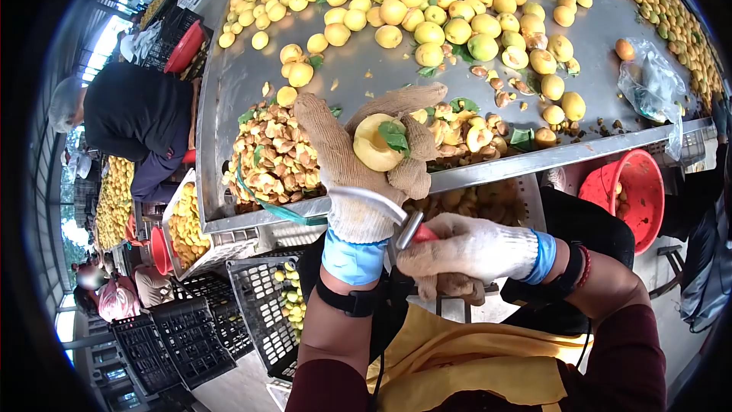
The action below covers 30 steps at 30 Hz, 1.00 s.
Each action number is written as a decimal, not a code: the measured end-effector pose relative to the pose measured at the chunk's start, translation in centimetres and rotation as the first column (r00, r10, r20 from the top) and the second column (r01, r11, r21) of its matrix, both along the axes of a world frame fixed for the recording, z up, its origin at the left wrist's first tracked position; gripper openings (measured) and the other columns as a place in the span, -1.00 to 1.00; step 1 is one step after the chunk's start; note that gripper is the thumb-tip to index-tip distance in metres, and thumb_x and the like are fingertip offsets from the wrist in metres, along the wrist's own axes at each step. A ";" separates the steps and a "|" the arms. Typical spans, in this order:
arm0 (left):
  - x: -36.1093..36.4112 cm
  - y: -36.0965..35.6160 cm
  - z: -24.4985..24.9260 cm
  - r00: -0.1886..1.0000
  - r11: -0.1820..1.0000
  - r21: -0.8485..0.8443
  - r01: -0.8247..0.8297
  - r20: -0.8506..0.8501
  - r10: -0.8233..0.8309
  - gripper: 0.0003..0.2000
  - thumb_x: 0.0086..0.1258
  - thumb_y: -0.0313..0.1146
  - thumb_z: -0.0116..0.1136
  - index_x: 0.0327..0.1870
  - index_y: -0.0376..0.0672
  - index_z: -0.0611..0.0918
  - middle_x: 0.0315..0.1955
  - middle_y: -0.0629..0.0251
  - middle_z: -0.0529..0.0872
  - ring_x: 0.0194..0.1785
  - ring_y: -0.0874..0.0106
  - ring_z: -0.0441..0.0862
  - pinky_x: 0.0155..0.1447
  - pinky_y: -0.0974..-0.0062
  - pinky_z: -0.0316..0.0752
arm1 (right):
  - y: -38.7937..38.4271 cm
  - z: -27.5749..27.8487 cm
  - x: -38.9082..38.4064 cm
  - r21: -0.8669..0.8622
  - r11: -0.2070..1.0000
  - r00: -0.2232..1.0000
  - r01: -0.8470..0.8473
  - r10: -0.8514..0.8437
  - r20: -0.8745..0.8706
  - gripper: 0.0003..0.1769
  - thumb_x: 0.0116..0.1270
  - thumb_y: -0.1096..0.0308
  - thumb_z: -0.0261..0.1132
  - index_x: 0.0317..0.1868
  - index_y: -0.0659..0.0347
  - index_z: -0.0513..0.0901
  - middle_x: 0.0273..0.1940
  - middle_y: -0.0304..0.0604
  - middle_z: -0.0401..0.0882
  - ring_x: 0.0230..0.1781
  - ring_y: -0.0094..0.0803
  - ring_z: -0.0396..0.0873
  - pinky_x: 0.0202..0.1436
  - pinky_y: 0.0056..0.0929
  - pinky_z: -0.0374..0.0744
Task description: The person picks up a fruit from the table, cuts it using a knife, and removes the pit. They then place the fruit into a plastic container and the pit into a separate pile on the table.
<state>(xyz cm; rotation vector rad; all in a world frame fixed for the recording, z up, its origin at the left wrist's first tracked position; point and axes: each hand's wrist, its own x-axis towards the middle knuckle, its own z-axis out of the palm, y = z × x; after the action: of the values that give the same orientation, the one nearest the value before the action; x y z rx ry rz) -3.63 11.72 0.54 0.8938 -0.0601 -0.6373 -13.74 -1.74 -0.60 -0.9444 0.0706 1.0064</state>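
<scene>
In a stained knit glove, my left hand (374,145) is palm up above the table's front edge. It holds a yellow fruit (377,143) with a hollow facing up and a green leaf lying on it. My right hand (473,255), also gloved, is closed round the red handle of a curved metal knife (371,200). The blade crosses over my left wrist, below the fruit. Beside my left hand lies a heap of brown pits and scraps (274,152). More split fruit (479,136) lies to the right of it.
Whole yellow fruit (393,11) covers the back of the metal table (229,91). At the right are a plastic bag (654,80) and a red bucket (640,210). Black crates (255,313) stand at lower left. A person in dark clothes (137,111) bends at the left.
</scene>
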 end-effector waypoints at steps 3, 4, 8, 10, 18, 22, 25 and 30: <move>1.1 0.8 -1.4 0.980 0.964 -0.188 0.188 0.101 -0.171 0.22 0.24 0.80 -0.53 0.14 -0.34 0.72 -0.55 0.35 0.66 -0.60 0.60 0.40 -0.59 0.66 0.17 | -0.6 1.4 0.1 -0.142 0.990 0.989 -0.011 0.031 0.141 -0.56 0.51 -0.06 0.37 -0.23 0.21 0.74 -0.50 -0.34 0.64 -0.63 -0.67 0.50 -0.61 -0.64 0.45; 0.8 0.8 -1.2 0.980 0.986 -0.083 0.147 0.150 -0.133 0.20 0.27 0.78 -0.54 0.16 -0.33 0.71 -0.48 0.34 0.68 -0.56 0.61 0.42 -0.56 0.67 0.20 | -1.5 2.0 0.1 -0.044 0.984 0.976 0.173 -0.165 0.142 -0.62 0.52 0.01 0.37 -0.19 0.21 0.74 -0.47 -0.32 0.67 -0.62 -0.67 0.50 -0.60 -0.64 0.46; -1.1 -0.1 -0.2 0.928 0.950 0.308 -0.060 0.368 -0.060 0.12 0.39 0.69 -0.56 0.23 -0.28 0.66 -0.19 0.32 0.74 -0.38 0.63 0.50 -0.47 0.71 0.32 | -3.4 4.0 1.7 -0.138 0.738 0.691 0.660 -0.525 0.498 -0.75 0.49 0.22 0.40 -0.01 0.23 0.72 -0.37 -0.25 0.76 -0.54 -0.71 0.54 -0.55 -0.66 0.47; -1.7 -1.0 -1.1 0.939 0.921 0.371 -0.118 0.344 -0.018 0.07 0.45 0.65 -0.54 0.32 -0.26 0.60 -0.03 0.30 0.75 -0.29 0.64 0.54 -0.36 0.74 0.37 | -3.3 3.9 2.4 -0.301 0.662 0.636 0.686 -0.345 0.690 -0.64 0.41 0.22 0.44 0.05 0.30 0.66 -0.31 -0.13 0.77 -0.42 -0.56 0.64 -0.34 -0.50 0.61; -2.6 -1.8 -1.3 0.909 0.886 0.400 -0.234 0.414 0.054 -0.06 0.55 0.55 -0.42 0.27 -0.26 0.62 -0.10 0.28 0.76 -0.38 0.52 0.65 -0.44 0.62 0.49 | -2.8 -0.6 3.2 -0.176 0.397 0.243 0.901 -0.123 0.962 -0.75 0.38 0.26 0.41 -0.03 0.18 0.68 -0.38 0.04 0.71 -0.36 0.01 0.74 -0.29 -0.19 0.66; -2.1 -2.3 -2.1 0.977 0.966 0.243 -0.093 0.209 0.041 -0.10 0.60 0.48 -0.43 0.22 -0.29 0.64 -0.15 0.21 0.78 -0.50 0.46 0.59 -0.49 0.56 0.46 | -5.7 -1.2 3.4 -0.403 0.269 0.417 0.875 0.004 0.909 -0.78 0.38 0.21 0.40 -0.15 0.18 0.67 -0.34 0.13 0.70 -0.26 0.13 0.72 -0.26 -0.10 0.65; -2.3 -2.0 -1.9 0.986 0.992 0.126 -0.005 0.168 -0.017 -0.29 0.74 0.24 -0.33 0.25 -0.30 0.64 -0.12 0.18 0.77 -0.48 0.45 0.58 -0.41 0.48 0.52 | -7.2 -1.1 2.5 -0.457 0.293 0.486 0.840 -0.032 0.873 -0.74 0.38 0.15 0.40 -0.16 0.18 0.67 -0.35 0.15 0.69 -0.24 0.16 0.71 -0.20 -0.04 0.65; -5.1 -0.9 1.1 0.642 0.642 0.757 0.123 0.432 -0.633 -0.61 0.59 -0.55 0.03 0.39 -0.36 0.57 0.14 0.17 0.70 0.09 0.48 0.63 0.24 0.56 0.49 | -11.4 -1.7 0.9 -0.614 0.097 0.588 0.783 0.204 0.782 -0.69 0.40 0.11 0.34 -0.15 0.21 0.72 -0.34 0.17 0.71 -0.23 0.18 0.71 -0.16 0.06 0.64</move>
<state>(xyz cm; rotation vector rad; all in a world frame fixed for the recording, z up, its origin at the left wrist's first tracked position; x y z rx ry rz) -8.71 10.79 1.67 1.8543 -0.7721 -0.7430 -12.84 -13.16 -2.28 -2.4445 0.2948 -0.1999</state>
